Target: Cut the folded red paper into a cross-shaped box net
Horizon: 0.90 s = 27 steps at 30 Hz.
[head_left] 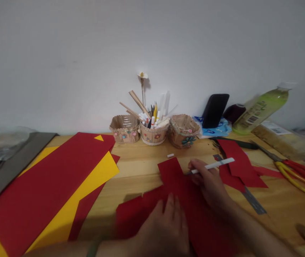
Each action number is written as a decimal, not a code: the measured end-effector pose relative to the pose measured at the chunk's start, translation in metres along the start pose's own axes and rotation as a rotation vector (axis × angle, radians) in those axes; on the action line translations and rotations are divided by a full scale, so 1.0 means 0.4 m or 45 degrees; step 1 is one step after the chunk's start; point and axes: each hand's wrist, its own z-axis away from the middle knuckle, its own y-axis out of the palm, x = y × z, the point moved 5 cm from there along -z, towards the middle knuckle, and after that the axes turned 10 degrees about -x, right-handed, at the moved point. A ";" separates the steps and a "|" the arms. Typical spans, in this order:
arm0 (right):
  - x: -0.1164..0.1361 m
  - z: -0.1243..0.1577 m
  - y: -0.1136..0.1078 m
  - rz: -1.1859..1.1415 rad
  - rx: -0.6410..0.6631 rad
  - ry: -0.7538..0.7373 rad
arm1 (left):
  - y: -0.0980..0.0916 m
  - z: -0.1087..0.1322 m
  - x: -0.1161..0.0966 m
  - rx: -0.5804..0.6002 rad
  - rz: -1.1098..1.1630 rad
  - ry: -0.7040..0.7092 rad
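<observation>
My right hand (208, 180) grips a white pen (216, 164), its tip touching a red paper sheet (172, 171) in the middle of the wooden table (138, 171). Flat on the near part of that same red sheet lies my left hand (164, 228), fingers together and pressing it down. The sheet reaches toward me under both hands; its near edge is hidden by my arms.
Red and yellow sheets (61, 182) lie at the left. Three decorated cups (153, 132) with pens stand at the wall, beside a phone (215, 110) and a green bottle (262, 109). Red scraps (239, 164), a metal ruler (252, 200) and scissors (296, 171) lie at the right.
</observation>
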 end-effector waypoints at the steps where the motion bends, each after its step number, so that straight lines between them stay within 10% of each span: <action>1: -0.008 -0.001 -0.001 -0.002 -0.008 -0.008 | -0.004 0.010 -0.014 -0.036 -0.006 -0.006; 17: 0.109 -0.017 -0.001 0.163 0.065 -0.345 | 0.000 -0.016 0.009 0.035 -0.128 -0.047; 23: 0.085 -0.027 -0.023 0.645 0.247 -0.459 | 0.008 0.017 -0.015 -0.080 -0.264 -0.142; 27: 0.050 -0.017 -0.031 0.909 0.500 -0.485 | 0.000 0.019 -0.012 0.145 -0.368 -0.105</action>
